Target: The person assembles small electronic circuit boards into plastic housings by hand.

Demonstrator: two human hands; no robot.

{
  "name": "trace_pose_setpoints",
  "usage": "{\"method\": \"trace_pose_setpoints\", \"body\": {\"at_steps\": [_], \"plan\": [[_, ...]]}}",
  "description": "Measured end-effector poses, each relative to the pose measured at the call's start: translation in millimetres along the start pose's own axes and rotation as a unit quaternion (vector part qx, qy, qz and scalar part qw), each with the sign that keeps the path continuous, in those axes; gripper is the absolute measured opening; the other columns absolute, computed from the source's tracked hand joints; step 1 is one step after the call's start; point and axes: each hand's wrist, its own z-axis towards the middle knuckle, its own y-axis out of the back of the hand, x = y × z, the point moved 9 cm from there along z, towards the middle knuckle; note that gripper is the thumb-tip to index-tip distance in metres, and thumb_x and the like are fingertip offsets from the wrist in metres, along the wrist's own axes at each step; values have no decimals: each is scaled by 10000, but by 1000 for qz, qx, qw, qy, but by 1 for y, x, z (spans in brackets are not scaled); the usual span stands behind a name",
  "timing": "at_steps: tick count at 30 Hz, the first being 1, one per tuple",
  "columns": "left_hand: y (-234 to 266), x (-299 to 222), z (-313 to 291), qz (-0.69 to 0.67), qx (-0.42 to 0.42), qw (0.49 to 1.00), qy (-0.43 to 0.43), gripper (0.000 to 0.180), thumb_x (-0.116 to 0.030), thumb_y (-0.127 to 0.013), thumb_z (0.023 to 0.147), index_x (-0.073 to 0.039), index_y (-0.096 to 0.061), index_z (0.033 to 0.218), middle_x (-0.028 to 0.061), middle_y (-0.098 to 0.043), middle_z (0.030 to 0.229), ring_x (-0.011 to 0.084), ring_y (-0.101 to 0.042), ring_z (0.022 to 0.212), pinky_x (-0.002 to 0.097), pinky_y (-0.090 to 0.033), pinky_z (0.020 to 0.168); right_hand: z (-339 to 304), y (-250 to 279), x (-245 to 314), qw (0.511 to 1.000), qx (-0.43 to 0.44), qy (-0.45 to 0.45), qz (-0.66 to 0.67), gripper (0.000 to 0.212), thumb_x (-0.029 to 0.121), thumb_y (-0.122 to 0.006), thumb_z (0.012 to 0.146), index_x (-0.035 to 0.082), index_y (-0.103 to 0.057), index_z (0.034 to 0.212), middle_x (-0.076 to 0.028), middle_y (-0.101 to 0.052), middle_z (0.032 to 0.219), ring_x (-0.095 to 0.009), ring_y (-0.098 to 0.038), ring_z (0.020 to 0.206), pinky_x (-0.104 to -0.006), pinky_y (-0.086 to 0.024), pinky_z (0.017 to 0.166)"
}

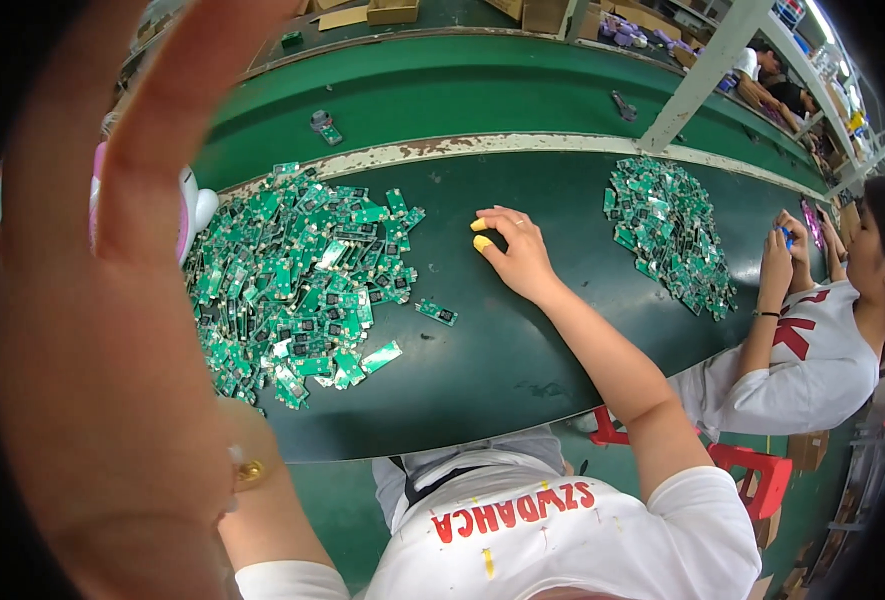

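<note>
Nearest to us, our left hand point(132, 350) rose large and blurred over the left of the view, and we could not tell whether it was spread or pinching something. A gold-coloured ornament point(250, 472) sat at its wrist. Below, we wore a white shirt point(552, 545) with red print.

Before us on the dark green counter point(462, 400), a broad heap of green circuit boards point(312, 270) lay on the left, partly hidden by that hand. A single board point(436, 312) lay just to the heap's right. Beyond it, our right hand point(518, 255) was loosely curled, its yellow-capped thumb and fingertip slightly apart. A smaller heap point(670, 235) lay well to its right.

Past that heap, a co-worker point(812, 365) in white held up a small blue thing point(787, 238). Behind the counter's worn, pale rim ran a green channel point(482, 95), with cardboard boxes point(392, 12) farther off.
</note>
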Motion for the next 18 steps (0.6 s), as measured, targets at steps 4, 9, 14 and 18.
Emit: {"method": "trace_pose_setpoints", "body": {"at_steps": [4,9,14,18], "plan": [[23,-4,-1,1,-3,1000,-17,770,-437,-582,793,9,-270,1338,233,-248,1377,341,-315,1241,377,-292,1016,-3,8,-1,1000,10,-17,-12,228,129,-610,767,75,-568,984,-27,-548,1170,-248,-436,1160,-379,-335,955],[9,-5,4,35,-10,999,-39,731,-422,-575,801,5,-290,1322,220,-272,1360,324,-332,1220,364,-303,1001,0,10,-2,1000,3,-16,-4,222,150,-626,758,76,-584,963,-33,-552,1149,-256,-444,1147,-395,-329,944],[9,-7,8,64,-18,996,-65,693,-407,-568,809,0,-310,1306,207,-296,1343,307,-350,1199,352,-314,986,-1,9,-4,1000,-1,-11,-2,213,140,-626,754,77,-587,954,-34,-552,1149,-255,-445,1146,-394,-330,942],[16,-16,7,91,-18,992,-88,662,-396,-563,815,-4,-326,1294,197,-315,1329,293,-364,1182,341,-323,974,0,9,0,1000,5,-12,-4,207,123,-620,755,71,-587,953,-35,-555,1155,-254,-447,1145,-384,-339,942]]}}
